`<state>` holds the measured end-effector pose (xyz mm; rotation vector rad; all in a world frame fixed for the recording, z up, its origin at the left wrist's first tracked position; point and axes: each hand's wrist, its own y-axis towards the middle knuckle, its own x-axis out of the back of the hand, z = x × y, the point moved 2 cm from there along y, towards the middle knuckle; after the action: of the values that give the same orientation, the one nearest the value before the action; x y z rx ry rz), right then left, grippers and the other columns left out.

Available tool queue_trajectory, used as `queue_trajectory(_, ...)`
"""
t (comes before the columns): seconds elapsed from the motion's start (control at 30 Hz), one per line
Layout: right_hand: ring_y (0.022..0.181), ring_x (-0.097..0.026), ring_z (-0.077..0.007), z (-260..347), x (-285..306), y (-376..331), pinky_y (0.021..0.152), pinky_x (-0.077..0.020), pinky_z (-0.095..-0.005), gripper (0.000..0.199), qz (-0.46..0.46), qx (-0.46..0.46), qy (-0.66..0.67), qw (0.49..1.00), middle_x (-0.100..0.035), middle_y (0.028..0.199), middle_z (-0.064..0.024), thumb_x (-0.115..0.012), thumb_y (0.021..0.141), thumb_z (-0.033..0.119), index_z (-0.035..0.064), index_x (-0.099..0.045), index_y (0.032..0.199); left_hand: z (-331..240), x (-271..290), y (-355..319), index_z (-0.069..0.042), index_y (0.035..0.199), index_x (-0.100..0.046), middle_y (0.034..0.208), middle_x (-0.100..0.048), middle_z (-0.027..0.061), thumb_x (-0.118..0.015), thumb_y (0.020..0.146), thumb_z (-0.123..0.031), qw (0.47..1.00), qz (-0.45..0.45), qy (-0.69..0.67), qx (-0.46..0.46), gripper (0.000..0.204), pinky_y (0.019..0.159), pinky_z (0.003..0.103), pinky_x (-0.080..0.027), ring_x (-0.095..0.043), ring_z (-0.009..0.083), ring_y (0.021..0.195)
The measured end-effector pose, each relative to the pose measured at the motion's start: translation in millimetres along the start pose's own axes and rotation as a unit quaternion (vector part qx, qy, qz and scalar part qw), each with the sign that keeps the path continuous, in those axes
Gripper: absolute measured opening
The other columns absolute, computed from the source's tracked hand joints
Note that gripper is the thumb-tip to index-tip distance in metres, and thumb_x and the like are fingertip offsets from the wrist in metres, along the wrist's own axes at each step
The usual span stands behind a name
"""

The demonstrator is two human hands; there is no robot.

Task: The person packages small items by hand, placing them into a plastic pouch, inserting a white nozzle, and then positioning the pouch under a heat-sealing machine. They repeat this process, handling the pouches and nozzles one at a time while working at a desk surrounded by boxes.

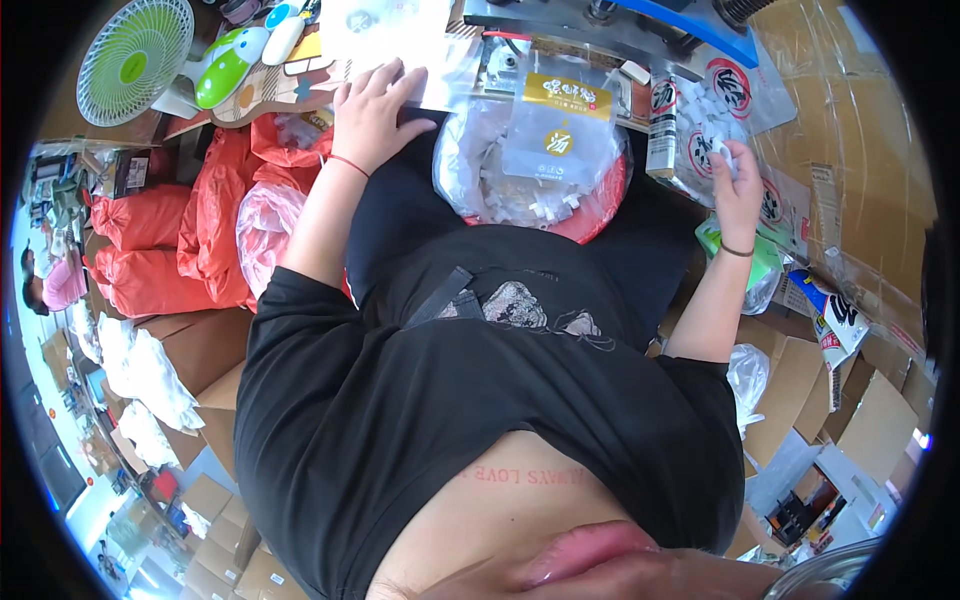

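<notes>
My left hand (378,118) rests with fingers spread at the table edge, its fingertips on a stack of clear plastic sheets or pouches (440,80). On the right, my right hand (736,190) pinches a small white plastic piece (722,152) between thumb and fingers. Just beside it, an open box (664,150) holds several more small white pieces (706,112). Between my hands, a clear pouch with a gold printed band (562,125) hangs over a red basin (612,200). Lined with clear plastic, the basin contains many small white plastic parts (535,203).
A machine with a blue bar (690,30) stands at the far edge. A fan (135,62) and a green-and-white device (232,68) sit far left. Red bags (150,225) pile at my left; cardboard (850,130) walls the right. Another person (60,285) is at the left rim.
</notes>
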<state>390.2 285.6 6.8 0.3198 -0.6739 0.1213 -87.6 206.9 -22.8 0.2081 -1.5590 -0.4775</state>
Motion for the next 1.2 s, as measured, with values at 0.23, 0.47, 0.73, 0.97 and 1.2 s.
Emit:
queue_trajectory(0.23,0.096,-0.057,-0.0111,49,-23,-3,0.088,-0.0444,-0.0259,0.024,0.008,0.0,0.054,0.998,-0.066,0.103,-0.0024,-0.062,0.096,0.017,0.0011,-0.062,0.114,-5,-14,-11,-0.004,0.106,-0.068,0.098,-0.071,0.0028,-0.062,0.096,-0.022,0.799,-0.041,-0.571,0.184,0.022,0.084,0.029,-0.049,-0.064,0.0116,0.092)
queue_trajectory(0.47,0.088,-0.057,-0.0101,124,-65,-5,0.08,-0.0448,-0.0239,0.023,0.1,0.145,0.062,0.982,-0.064,0.097,-0.0033,-0.06,0.099,0.02,0.0007,-0.064,0.111,-94,10,-6,0.001,0.101,-0.068,0.085,-0.07,0.0011,-0.064,0.096,-0.017,0.732,0.078,-0.661,0.144,0.019,0.075,0.023,-0.05,-0.061,0.0074,0.078)
queue_trajectory(0.73,0.075,-0.056,-0.0096,145,-66,13,0.07,-0.0454,-0.024,0.022,0.057,0.132,0.111,0.983,-0.063,0.084,-0.001,-0.06,0.099,0.021,-0.0002,-0.067,0.098,-140,17,-6,0.001,0.102,-0.068,0.087,-0.068,0.0003,-0.063,0.097,-0.019,0.669,0.178,-0.708,0.14,0.021,0.075,0.023,-0.051,-0.061,0.0063,0.08)
queue_trajectory(0.97,0.067,-0.058,-0.0145,142,-34,6,0.064,-0.0462,-0.0267,0.025,0.122,0.178,0.027,0.976,-0.065,0.076,-0.0073,-0.066,0.094,0.025,-0.0001,-0.069,0.093,-168,20,-9,0.001,0.103,-0.068,0.087,-0.068,0.0007,-0.062,0.098,-0.021,0.515,0.29,-0.791,0.16,0.023,0.074,0.022,-0.051,-0.06,0.005,0.078)
queue_trajectory(1.2,0.077,-0.061,-0.0135,135,-42,11,0.071,-0.0473,-0.0266,0.022,0.184,0.093,-0.008,0.978,-0.067,0.084,-0.0057,-0.063,0.096,0.021,-0.0004,-0.067,0.099,-168,11,-11,0.0,0.102,-0.068,0.088,-0.068,0.0002,-0.063,0.097,-0.022,0.522,0.261,-0.789,0.189,0.023,0.072,0.022,-0.051,-0.06,0.0046,0.077)
